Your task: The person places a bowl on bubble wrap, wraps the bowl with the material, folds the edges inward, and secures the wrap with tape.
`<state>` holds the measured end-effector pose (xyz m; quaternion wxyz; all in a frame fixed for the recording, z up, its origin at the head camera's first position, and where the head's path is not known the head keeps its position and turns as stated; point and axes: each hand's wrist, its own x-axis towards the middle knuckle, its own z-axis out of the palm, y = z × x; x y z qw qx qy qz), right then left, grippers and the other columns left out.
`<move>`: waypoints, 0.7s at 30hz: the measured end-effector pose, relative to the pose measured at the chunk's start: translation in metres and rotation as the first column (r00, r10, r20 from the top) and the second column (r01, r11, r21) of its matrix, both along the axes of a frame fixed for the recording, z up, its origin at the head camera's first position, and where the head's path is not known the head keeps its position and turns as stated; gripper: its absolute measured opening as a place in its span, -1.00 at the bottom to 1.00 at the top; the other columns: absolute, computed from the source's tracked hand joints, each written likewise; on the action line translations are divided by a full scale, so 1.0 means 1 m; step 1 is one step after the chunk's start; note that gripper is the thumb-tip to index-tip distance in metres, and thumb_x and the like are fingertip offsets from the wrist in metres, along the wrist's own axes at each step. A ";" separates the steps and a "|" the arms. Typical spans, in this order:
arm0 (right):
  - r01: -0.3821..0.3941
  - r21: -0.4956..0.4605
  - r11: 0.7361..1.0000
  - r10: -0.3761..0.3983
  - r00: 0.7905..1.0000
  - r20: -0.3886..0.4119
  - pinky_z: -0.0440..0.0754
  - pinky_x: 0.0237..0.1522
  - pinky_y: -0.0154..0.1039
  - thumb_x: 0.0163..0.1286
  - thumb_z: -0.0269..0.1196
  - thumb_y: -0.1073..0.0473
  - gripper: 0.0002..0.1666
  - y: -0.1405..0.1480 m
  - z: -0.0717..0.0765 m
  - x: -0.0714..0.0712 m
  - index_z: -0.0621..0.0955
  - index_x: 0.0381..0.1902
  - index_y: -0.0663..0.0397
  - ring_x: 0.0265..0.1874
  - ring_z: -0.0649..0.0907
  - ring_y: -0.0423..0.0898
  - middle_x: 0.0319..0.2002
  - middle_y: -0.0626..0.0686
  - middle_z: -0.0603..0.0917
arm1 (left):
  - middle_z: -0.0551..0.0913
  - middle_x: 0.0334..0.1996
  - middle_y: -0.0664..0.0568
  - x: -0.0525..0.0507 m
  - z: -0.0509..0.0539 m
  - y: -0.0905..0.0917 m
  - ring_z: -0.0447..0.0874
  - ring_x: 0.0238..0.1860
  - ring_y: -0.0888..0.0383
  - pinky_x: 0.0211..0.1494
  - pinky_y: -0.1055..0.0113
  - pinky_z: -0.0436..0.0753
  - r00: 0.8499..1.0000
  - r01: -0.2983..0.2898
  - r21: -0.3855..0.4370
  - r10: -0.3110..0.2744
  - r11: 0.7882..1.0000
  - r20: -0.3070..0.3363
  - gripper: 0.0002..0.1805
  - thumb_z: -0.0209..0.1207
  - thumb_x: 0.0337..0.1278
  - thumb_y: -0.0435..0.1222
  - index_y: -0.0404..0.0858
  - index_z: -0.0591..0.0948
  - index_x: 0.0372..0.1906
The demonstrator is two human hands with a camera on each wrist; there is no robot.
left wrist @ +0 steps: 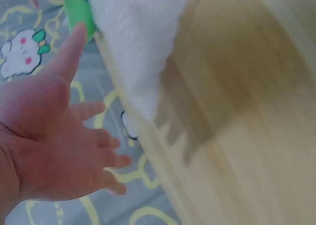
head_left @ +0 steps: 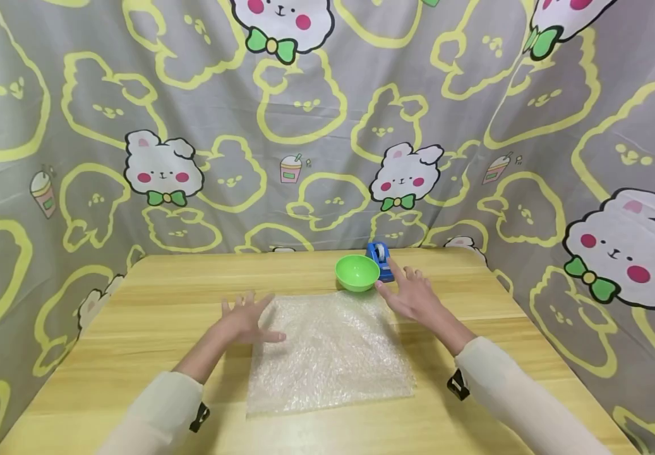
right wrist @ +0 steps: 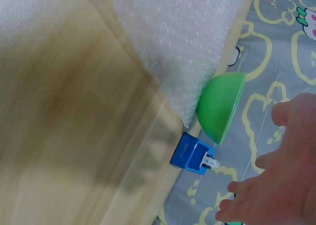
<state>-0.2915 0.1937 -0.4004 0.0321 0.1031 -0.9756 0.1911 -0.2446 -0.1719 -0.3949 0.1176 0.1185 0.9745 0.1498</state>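
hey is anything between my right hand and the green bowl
Nothing visible stands between your right hand and the bowl. The tape dispenser is close beside the bowl, on its right, so a low sideways reach might bump it.

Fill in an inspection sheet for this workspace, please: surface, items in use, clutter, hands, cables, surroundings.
Surface: wooden table with light, striped grain.
Job's things: bubble wrap spread roughly flat; green bowl upright at its far edge; blue tape dispenser beside the bowl.
Clutter: nothing seen.
Left hand: fingers spread, near the wrap's left edge, holding nothing.
Right hand: fingers extended, near the bowl and dispenser, holding nothing.
Cables: nothing seen.
Surroundings: grey cloth with cartoon prints behind the table and along both sides.
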 end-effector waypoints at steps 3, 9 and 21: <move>0.010 -0.013 1.000 -0.010 1.000 0.011 0.08 0.43 0.45 0.56 -0.08 -0.36 -0.05 -0.001 -0.004 0.000 -0.01 0.65 0.02 0.40 0.25 0.55 0.44 0.60 0.20 | 0.01 0.50 -0.60 0.004 -0.007 0.002 -0.03 0.46 -0.64 0.39 -0.59 -0.21 0.998 0.027 -0.019 -0.026 0.999 0.052 0.19 0.37 0.03 0.25 -0.24 0.09 0.61; 0.011 -0.024 1.000 -0.011 1.000 0.014 0.16 0.41 0.43 0.57 -0.05 -0.31 -0.08 -0.003 -0.008 -0.001 0.01 0.64 0.05 0.36 0.31 0.54 0.41 0.59 0.27 | 0.00 0.51 -0.57 0.008 -0.021 0.003 -0.06 0.48 -0.63 0.40 -0.58 -0.21 0.995 0.026 -0.067 -0.020 0.997 0.101 0.27 0.41 -0.06 0.28 -0.28 0.06 0.61; 0.021 -0.030 0.999 -0.020 0.999 0.034 0.17 0.40 0.45 0.58 -0.07 -0.31 -0.06 -0.002 -0.017 -0.002 0.01 0.63 0.16 0.40 0.23 0.59 0.42 0.62 0.23 | -0.05 0.53 -0.57 0.003 -0.022 0.008 -0.07 0.49 -0.61 0.41 -0.57 -0.17 0.995 0.049 -0.112 -0.039 0.992 0.092 0.37 0.48 -0.21 0.26 -0.34 0.05 0.60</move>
